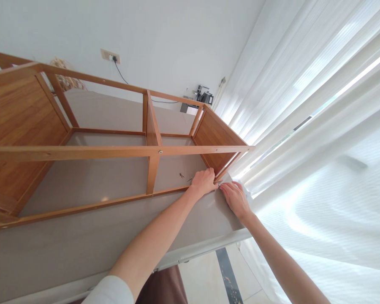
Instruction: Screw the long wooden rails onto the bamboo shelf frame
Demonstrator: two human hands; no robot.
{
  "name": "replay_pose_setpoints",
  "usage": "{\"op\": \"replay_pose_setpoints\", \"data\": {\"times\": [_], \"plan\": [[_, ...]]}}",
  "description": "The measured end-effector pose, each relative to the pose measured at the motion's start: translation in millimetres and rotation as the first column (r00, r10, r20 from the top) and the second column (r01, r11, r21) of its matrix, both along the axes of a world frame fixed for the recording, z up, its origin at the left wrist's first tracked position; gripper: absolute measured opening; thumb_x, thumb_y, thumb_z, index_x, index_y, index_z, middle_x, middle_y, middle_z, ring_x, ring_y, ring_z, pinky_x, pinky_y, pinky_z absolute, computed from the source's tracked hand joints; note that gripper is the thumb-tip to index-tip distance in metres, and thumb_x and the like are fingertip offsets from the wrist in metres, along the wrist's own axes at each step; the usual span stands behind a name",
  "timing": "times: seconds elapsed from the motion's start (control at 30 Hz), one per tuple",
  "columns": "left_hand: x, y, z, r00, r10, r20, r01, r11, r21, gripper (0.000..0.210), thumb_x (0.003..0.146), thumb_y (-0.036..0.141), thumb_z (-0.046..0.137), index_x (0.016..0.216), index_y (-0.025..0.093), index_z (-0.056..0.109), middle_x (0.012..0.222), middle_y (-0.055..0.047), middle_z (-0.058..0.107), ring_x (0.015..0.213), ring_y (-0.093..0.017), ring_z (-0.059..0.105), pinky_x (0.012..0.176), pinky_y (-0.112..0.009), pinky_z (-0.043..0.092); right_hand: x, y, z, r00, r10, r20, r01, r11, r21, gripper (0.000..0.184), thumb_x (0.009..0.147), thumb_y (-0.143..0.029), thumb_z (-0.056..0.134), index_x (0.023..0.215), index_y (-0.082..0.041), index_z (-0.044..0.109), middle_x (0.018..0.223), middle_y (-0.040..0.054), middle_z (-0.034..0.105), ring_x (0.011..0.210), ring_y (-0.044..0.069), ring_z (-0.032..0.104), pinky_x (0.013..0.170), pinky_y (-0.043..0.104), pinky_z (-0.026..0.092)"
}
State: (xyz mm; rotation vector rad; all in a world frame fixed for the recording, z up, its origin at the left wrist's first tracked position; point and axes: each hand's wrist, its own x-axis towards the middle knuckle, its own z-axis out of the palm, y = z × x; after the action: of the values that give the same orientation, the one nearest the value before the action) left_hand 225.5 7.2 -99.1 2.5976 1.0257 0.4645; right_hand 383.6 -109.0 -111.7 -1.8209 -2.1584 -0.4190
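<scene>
Hanging down the right side, the curtain (pixel 323 181) is meeting a pale wall (pixel 164 42), and below them the table (pixel 82 240) is carrying a wooden frame (pixel 114 153), the thing being worked on. It is lying lengthwise along the tabletop, its open bays letting the surface show through. Much is looking done: the left panel (pixel 22 101) and right panel (pixel 223 135) are standing in place, and rails and a crossbar (pixel 154 120) are linking them. The near right lower corner is seemingly what is left, since both hands are meeting there. The left hand (pixel 204 180) is clamping on the frame at that corner; the right hand (pixel 235 196) is bunching its fingertips just beside it, though whether they are pinching something small, one cannot tell. Small loose pieces (pixel 181 175), probably screws, are lying inside the bay, apparently unused.
</scene>
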Motion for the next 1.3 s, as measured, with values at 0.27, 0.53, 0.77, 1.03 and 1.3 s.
{"op": "replay_pose_setpoints", "data": {"times": [0.27, 0.53, 0.77, 1.03, 1.3], "plan": [[0.7, 0.0, 0.4, 1.0, 0.009, -0.008, -0.009, 1.0, -0.011, 0.037, 0.084, 0.041, 0.06, 0.111, 0.016, 0.054, 0.109, -0.013, 0.07, 0.098, -0.03, 0.07, 0.079, -0.038, 0.054, 12.3, -4.9, 0.3, 0.995, 0.096, 0.034, -0.096, 0.995, -0.001, 0.025, 0.1, -0.015, 0.042, 0.105, -0.023, 0.065, 0.107, 0.0031, 0.072, 0.096, 0.018, 0.066, 0.105, 0.039, 0.037], [-1.1, 0.7, 1.2, 1.0, 0.0, -0.028, -0.001, 0.999, -0.036, 0.039, 0.087, 0.044, 0.058, 0.114, 0.016, 0.053, 0.112, -0.014, 0.068, 0.101, -0.03, 0.069, 0.083, -0.039, 0.053, 7.5, -3.0, -0.7, 0.985, 0.06, 0.162, -0.068, 0.997, 0.043, 0.023, 0.099, -0.014, 0.044, 0.109, -0.022, 0.064, 0.104, 0.0048, 0.071, 0.096, 0.02, 0.063, 0.107, 0.041, 0.034], [-1.2, 0.8, 1.9, 1.0, 0.0, -0.025, 0.0, 1.0, -0.023, 0.037, 0.088, 0.044, 0.058, 0.112, 0.016, 0.053, 0.11, -0.013, 0.069, 0.1, -0.031, 0.069, 0.08, -0.039, 0.054, -1.0, -4.0, 6.7, 0.959, 0.065, 0.275, -0.069, 0.998, 0.005, 0.027, 0.096, -0.008, 0.043, 0.108, -0.021, 0.064, 0.103, 0.0069, 0.069, 0.098, 0.022, 0.06, 0.11, 0.045, 0.03], [-1.1, 1.1, 1.9, 1.0, 0.0, -0.002, 0.0, 0.999, -0.035, 0.035, 0.087, 0.043, 0.058, 0.11, 0.017, 0.054, 0.11, -0.013, 0.07, 0.1, -0.03, 0.07, 0.081, -0.037, 0.054, -13.9, -1.7, 8.3, 0.928, 0.034, 0.37, -0.035, 0.999, -0.003, 0.029, 0.093, -0.003, 0.041, 0.096, -0.019, 0.065, 0.092, 0.01, 0.067, 0.091, 0.025, 0.057, 0.102, 0.045, 0.035], [-0.9, 0.8, 2.2, 1.0, 0.0, -0.012, -0.001, 0.999, -0.039, 0.038, 0.089, 0.045, 0.057, 0.112, 0.016, 0.054, 0.111, -0.014, 0.069, 0.1, -0.031, 0.069, 0.081, -0.039, 0.054, -12.5, 1.2, 13.7, 0.922, 0.032, 0.385, -0.029, 0.999, -0.014, 0.028, 0.094, -0.004, 0.041, 0.093, -0.019, 0.065, 0.092, 0.0085, 0.067, 0.091, 0.024, 0.057, 0.102, 0.044, 0.034]]}}
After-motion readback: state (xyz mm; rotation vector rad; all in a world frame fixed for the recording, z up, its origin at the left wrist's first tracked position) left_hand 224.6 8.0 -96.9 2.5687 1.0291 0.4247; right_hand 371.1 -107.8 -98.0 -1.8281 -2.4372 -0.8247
